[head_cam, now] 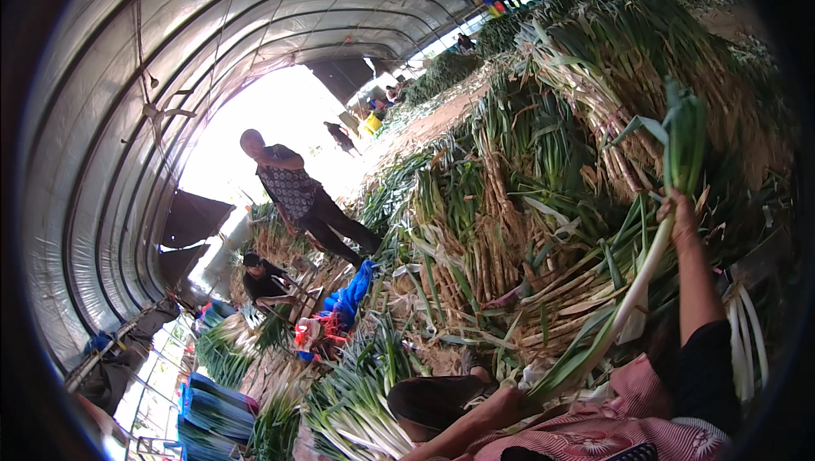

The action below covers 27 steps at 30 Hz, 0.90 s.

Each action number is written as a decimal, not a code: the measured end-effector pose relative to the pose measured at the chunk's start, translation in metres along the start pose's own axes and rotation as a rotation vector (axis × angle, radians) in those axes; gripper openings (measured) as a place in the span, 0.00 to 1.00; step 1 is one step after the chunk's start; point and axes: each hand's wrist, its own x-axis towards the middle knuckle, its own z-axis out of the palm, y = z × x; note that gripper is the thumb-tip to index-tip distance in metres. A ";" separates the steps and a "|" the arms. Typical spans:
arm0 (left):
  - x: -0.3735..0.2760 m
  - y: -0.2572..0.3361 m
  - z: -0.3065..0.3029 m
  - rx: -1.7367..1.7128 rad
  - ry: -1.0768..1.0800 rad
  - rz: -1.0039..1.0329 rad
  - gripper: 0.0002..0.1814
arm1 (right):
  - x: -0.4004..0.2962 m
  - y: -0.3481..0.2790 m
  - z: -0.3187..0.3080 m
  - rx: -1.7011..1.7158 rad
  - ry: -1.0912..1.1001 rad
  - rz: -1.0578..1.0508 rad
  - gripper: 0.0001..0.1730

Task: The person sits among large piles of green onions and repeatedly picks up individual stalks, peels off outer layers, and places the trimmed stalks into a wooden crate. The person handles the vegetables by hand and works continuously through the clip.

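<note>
At the right, my right hand [680,212] is raised and closed around a long leek or large green onion [643,276], just below its green top. The pale shaft slants down to the lower left. Near my knee, my left hand [503,405] is closed on a green outer leaf [560,375] that runs along the shaft's lower end; my fingers there are partly hidden. Beyond the shaft lie unpeeled stalks [573,314] with dry brown outer leaves. Cleaned white-shafted stalks [356,416] lie left of my knee, and more white shafts [746,333] show at the far right.
Tall heaps of green onions [503,225] rise ahead, with another large heap [630,72] behind. A person [305,193] stands at the left; another person [264,283] sits lower down. Blue sheeting [350,295] and bundled greens [216,410] lie to the left. A plastic-covered arched roof [210,21] spans overhead.
</note>
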 end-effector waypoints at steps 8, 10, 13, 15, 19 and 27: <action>-0.158 -0.027 -0.116 -0.005 0.278 0.047 0.10 | 0.036 -0.117 -0.158 -0.045 -0.209 -0.337 0.10; -0.196 -0.020 -0.154 0.383 0.418 -0.263 0.11 | 0.015 -0.050 -0.090 0.017 0.360 -0.288 0.09; -0.113 -0.117 -0.220 0.805 0.521 -0.356 0.16 | 0.014 -0.109 -0.093 -0.073 0.176 -0.401 0.10; -0.063 -0.158 -0.230 0.671 0.626 -0.621 0.19 | 0.001 -0.045 -0.020 -0.006 0.206 -0.296 0.22; 0.056 -0.151 -0.182 0.735 0.708 -0.190 0.38 | -0.036 0.032 0.073 0.033 0.193 -0.281 0.20; 0.258 0.064 -0.038 0.238 0.488 0.054 0.25 | -0.056 0.057 0.112 0.175 -0.126 -0.030 0.32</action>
